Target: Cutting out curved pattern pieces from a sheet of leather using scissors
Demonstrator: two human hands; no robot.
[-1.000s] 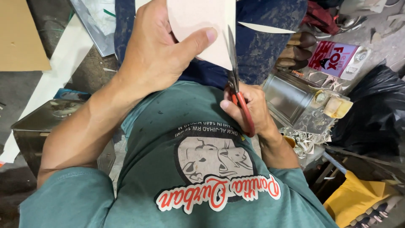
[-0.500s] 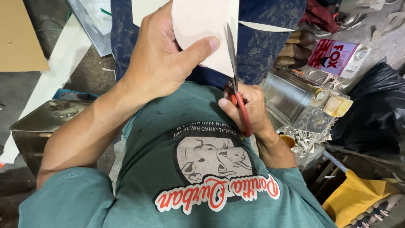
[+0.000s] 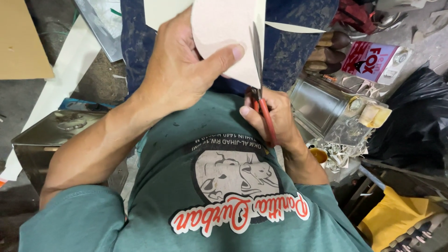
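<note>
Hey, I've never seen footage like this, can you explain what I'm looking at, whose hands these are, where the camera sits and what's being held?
There is no machine here: a person works with two bare hands. The single camera sits on that person's head and looks straight down, so you see their green shirt and both arms from above.

The left hand grips a pale, rounded sheet of stiff material, thumb pressed on top. The right hand holds red-handled scissors, whose blades point up along the sheet's right edge.

Around the person lie a shiny metal box on the left, a metal tin on the right with pale offcuts beside it, a black plastic bag, a pink packet and a brown cardboard sheet.
</note>
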